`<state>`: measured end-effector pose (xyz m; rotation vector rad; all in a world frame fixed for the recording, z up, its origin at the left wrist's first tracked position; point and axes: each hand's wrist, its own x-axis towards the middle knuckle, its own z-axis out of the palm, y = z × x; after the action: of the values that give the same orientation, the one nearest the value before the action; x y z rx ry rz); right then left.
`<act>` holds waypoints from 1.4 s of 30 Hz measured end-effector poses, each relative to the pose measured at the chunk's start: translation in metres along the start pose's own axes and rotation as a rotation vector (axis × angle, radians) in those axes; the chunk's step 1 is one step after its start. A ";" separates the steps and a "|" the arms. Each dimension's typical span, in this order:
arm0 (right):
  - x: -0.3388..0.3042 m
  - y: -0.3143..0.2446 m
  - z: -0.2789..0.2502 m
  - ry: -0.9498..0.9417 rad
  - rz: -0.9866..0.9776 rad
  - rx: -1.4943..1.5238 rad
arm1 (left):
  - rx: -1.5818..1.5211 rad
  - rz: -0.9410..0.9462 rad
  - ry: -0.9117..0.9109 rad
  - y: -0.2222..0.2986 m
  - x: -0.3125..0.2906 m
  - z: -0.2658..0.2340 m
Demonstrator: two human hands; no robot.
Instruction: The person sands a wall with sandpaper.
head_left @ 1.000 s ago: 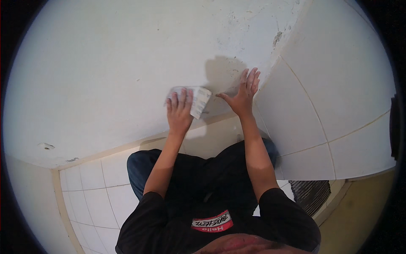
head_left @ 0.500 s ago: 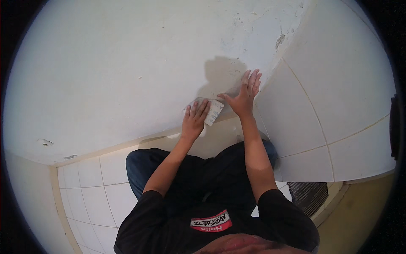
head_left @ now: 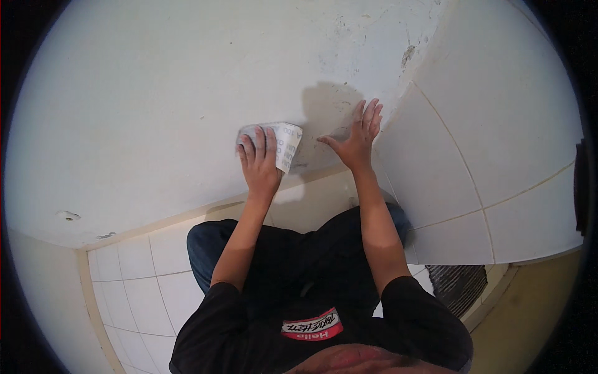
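My left hand (head_left: 260, 163) presses a piece of sandpaper (head_left: 289, 138) flat to the pale wall (head_left: 156, 87). Its fingers lie over the left part of the sheet, and the printed white backing shows on the right. A little further right, my right hand (head_left: 359, 142) rests on the wall with fingers stretched and thumb spread, holding nothing. Shadows of my body and hands fall on the wall between and above them. Grey scuffs and chipped patches (head_left: 408, 56) mark the wall above my right hand.
Large white tiles (head_left: 455, 156) cover the surface to my right, meeting the wall at a corner. Tiled floor (head_left: 137, 290) lies at the lower left. A dark ribbed mat (head_left: 458, 290) is at the lower right. A small fitting (head_left: 68, 215) sits low on the wall at left.
My left hand has slid the sandpaper left and up along the wall. My right hand stays in nearly the same place, fingers still spread.
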<state>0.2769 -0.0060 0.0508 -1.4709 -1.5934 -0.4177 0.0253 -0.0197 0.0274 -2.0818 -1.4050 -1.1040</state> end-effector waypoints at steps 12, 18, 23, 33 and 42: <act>0.000 0.000 0.004 0.033 -0.046 0.019 | 0.015 0.164 -0.215 0.015 -0.028 0.024; 0.000 -0.001 0.003 0.021 -0.031 0.021 | -0.010 0.210 -0.227 0.014 -0.033 0.028; 0.001 -0.003 0.003 0.024 -0.041 0.022 | 0.024 0.168 -0.214 0.003 -0.025 0.022; 0.001 -0.001 0.001 0.021 -0.035 -0.009 | 0.136 0.045 -0.036 0.003 -0.009 0.012; 0.001 -0.001 0.003 0.042 -0.062 0.012 | 0.008 0.168 -0.228 0.015 -0.045 0.042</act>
<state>0.2755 -0.0037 0.0503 -1.3978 -1.6081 -0.4707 0.0469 -0.0235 -0.0320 -2.3304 -1.2996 -0.8145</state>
